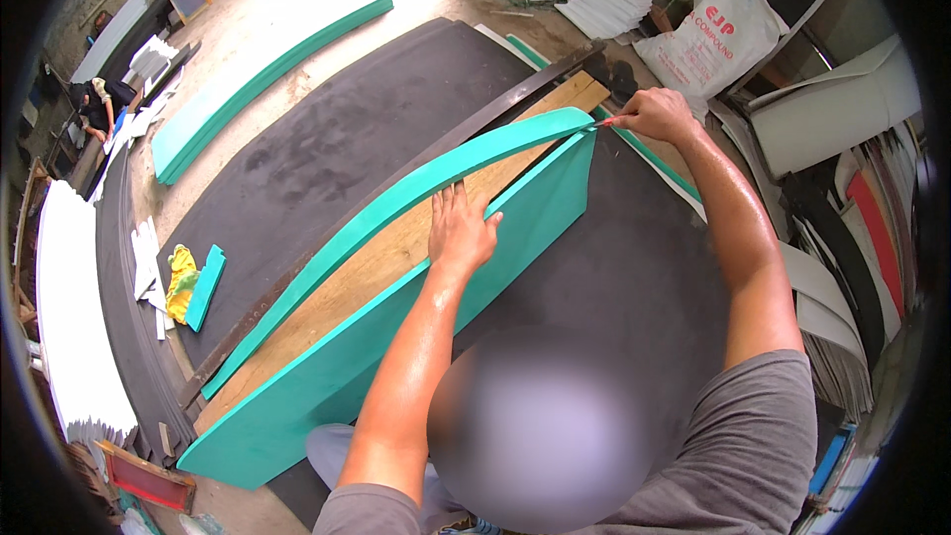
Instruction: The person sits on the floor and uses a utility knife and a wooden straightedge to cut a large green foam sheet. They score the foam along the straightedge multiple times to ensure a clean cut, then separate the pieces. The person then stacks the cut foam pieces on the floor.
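My left hand [461, 230] lies flat with its fingers stretched out on a long wooden board [371, 282]. Its fingertips reach the edge of a narrow turquoise foam strip [381, 203], and the thumb rests by the rim of a wide turquoise foam sheet [396, 322]. The strip bows away from the sheet, and the two come together at the far right end. There my right hand [652, 117] is closed around a slim tool with a reddish part, seemingly a small knife [605, 123]. Most of the tool is hidden in the fingers.
A dark metal bar [416, 160] runs along the board's far side, over large black sheets [327, 129]. Beyond lies a stack of turquoise strips [267, 79]. A yellow cloth [182, 282] and a turquoise offcut [206, 289] sit left. A white sack [711, 35] stands right.
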A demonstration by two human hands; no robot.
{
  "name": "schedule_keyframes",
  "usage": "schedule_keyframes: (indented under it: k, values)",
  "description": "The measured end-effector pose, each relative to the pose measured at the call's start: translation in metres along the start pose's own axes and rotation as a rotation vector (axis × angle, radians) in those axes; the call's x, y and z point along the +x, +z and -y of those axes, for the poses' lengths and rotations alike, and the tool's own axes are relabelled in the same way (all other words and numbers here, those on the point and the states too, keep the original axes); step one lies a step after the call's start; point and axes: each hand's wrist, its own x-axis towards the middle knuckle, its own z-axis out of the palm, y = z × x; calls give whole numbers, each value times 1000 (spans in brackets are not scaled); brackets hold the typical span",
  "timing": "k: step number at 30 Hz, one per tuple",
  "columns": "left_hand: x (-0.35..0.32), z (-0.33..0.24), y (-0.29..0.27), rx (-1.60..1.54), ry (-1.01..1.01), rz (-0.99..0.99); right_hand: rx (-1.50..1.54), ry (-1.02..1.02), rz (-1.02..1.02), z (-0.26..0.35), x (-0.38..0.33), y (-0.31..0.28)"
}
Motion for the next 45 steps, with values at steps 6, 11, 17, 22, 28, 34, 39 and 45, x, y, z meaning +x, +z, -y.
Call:
schedule_keyframes:
  k: [6,11,17,22,28,34,39,45]
  values:
    - [-1,-6,-4,14,-9,16,6,27,2,-13,-5,5]
    - [-5,-8,-17,-124,-49,142,34,-24,-69,-13,-42,2]
    - [-10,0,-7,-14,73,-14,32,129,-99,-35,-69,33]
    - [-24,29,-40,-17,-60,203,166,-82,-216,-2,-80,44]
    - [-53,60,-76,-221,-235,287,117,-169,-91,69,-65,41]
    - [1,21,-26,-264,-165,325,60,-106,12,103,-65,34]
    - [45,-22,-12,-193,-205,565,45,-20,-100,105,-76,56]
    - [56,6,45,-693,-163,558,-27,6,-81,108,-86,50]
